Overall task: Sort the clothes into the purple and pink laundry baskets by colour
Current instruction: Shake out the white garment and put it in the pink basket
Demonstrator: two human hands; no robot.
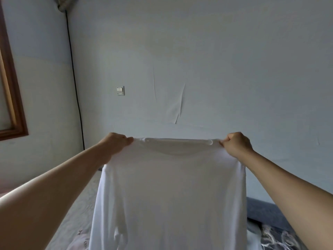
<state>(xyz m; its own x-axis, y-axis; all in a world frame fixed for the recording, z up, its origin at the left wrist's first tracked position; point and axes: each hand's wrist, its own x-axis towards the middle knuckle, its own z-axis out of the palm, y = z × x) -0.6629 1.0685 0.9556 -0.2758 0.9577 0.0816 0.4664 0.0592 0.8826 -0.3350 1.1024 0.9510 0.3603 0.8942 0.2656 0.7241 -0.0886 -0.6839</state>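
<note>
Before the pale wall [198, 51], white shirt [169, 195] stretched between pinching left hand [115, 143] and right hand [236, 145] fingers.

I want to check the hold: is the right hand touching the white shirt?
Touching. The head view shows the right hand pinching the top corner of the white shirt, fingers curled round the fabric with no gap.

You see a plain white garment [169, 192] below your pinching left hand [115, 143] and right hand [236, 144]; beyond them, a pale blue-grey wall [198, 60]; right of the garment, grey bedding [273, 235] with a white pattern.
</note>
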